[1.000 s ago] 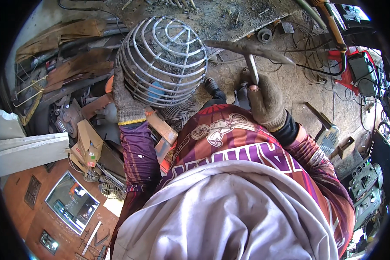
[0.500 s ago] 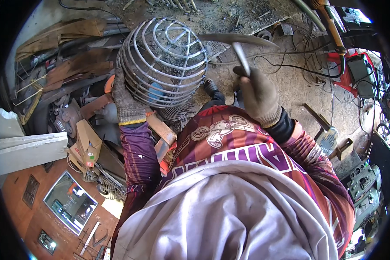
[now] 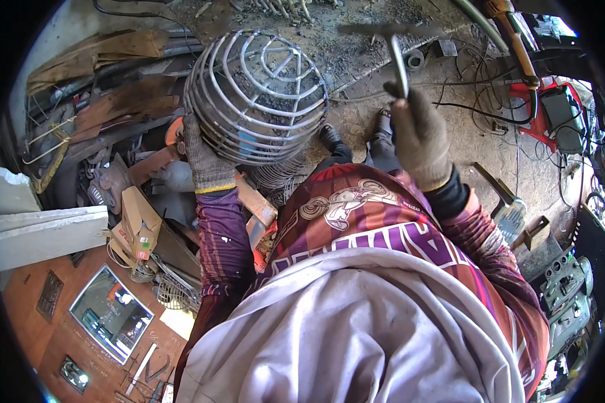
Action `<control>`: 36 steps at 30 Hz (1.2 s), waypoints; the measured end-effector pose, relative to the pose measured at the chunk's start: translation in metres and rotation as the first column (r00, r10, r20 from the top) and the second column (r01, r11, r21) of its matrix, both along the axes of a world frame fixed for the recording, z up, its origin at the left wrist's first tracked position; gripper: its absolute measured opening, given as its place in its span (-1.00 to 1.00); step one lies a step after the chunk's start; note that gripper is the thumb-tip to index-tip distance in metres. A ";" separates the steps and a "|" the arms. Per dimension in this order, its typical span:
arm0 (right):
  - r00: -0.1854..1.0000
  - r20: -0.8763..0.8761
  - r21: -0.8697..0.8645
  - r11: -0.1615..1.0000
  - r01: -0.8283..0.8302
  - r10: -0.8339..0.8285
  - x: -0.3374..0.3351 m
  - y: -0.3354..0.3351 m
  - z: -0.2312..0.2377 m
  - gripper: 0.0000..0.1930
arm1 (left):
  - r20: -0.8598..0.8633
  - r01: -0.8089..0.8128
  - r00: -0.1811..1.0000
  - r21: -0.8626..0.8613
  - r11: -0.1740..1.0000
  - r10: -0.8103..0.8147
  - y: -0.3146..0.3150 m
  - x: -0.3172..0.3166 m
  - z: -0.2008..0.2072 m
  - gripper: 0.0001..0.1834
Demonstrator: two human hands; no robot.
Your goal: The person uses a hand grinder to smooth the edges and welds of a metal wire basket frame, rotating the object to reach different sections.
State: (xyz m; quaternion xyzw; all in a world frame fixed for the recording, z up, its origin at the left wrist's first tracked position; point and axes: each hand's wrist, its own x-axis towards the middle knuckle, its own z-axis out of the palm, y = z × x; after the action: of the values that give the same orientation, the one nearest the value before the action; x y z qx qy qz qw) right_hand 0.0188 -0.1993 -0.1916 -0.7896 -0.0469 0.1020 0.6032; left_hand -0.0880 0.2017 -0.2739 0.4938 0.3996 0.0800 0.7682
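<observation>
My left hand, in a grey knitted glove, is closed on the left side of a round metal wire cage. The cage is a dome of bent bars forming rings, tilted so that its small end ring faces up and away. In my gloved right hand is a chipping hammer, gripped by its thin metal handle. The long narrow head, blurred by motion, hangs in the air beyond the cage's right side, apart from it. Part of the left fingers is hidden behind the bars.
A rough work surface with grit and metal bits lies ahead. Scrap metal and a cardboard box crowd the left. Cables, a red-framed machine and an angle grinder lie on the right. My feet stand on the floor below.
My right hand has lifted the hammer away from the cage, toward the right and farther ahead. The cage and my left hand have shifted slightly right.
</observation>
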 end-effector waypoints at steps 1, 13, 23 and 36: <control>0.995 -0.097 0.044 0.999 0.025 -0.021 0.013 -0.004 0.005 -0.76 | 0.348 -0.021 0.925 -0.353 0.935 0.153 -0.027 0.007 0.011 -0.47; 0.964 -0.266 0.095 0.995 -0.006 0.031 0.100 -0.028 0.009 -0.70 | 0.596 0.211 0.791 -0.475 0.854 0.136 -0.029 0.025 0.074 -0.38; 0.990 -0.035 -0.349 0.927 -0.141 0.137 0.120 -0.029 0.016 -0.45 | 0.584 0.136 0.797 -0.420 0.897 0.153 -0.037 0.032 0.092 -0.36; 0.991 -0.078 -0.333 0.935 -0.126 0.106 0.110 -0.048 0.018 -0.41 | 0.618 0.234 0.770 -0.505 0.831 0.158 -0.013 0.038 0.107 -0.55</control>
State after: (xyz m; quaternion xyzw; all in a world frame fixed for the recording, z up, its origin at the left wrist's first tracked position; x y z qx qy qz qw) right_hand 0.1290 -0.2476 -0.1734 -0.8736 -0.0575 0.1669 0.4534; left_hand -0.0502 0.1887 -0.1668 0.2005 0.1104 0.1064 0.9676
